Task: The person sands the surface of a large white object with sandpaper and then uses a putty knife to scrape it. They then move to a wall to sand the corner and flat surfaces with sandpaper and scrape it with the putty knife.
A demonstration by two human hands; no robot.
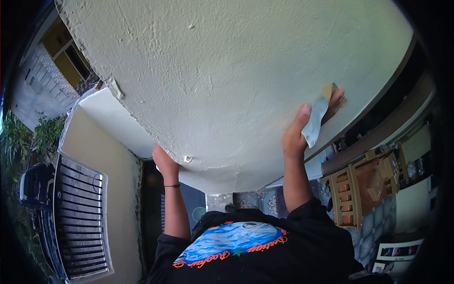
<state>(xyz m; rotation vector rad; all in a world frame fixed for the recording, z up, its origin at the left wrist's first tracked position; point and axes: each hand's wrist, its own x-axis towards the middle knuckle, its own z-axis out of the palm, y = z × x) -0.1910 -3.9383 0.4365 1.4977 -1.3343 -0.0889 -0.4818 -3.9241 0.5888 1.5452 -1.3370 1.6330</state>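
A pale, rough plastered wall [213, 85] fills the upper middle of the view, with bumps and a chipped edge on its left. My right hand [302, 125] is closed on a folded grey-and-tan sheet [318, 116], which lies against or close to the wall surface at the right. The thumb is on the sheet's left side, and the other fingers show partly beyond it. My left hand [164, 160], a dark band on its wrist, is at the wall's lower left edge; its fingers are hidden behind that edge. A small white fitting [187, 159] sits on the wall beside it.
On the left are a lower wall [106, 137], a barred railing [82, 217], a dark vehicle [35, 187] and green plants [47, 135]. A wooden bench [346, 196] and cardboard boxes [376, 184] stand on the right. Patterned floor tiles [257, 199] show below the wall.
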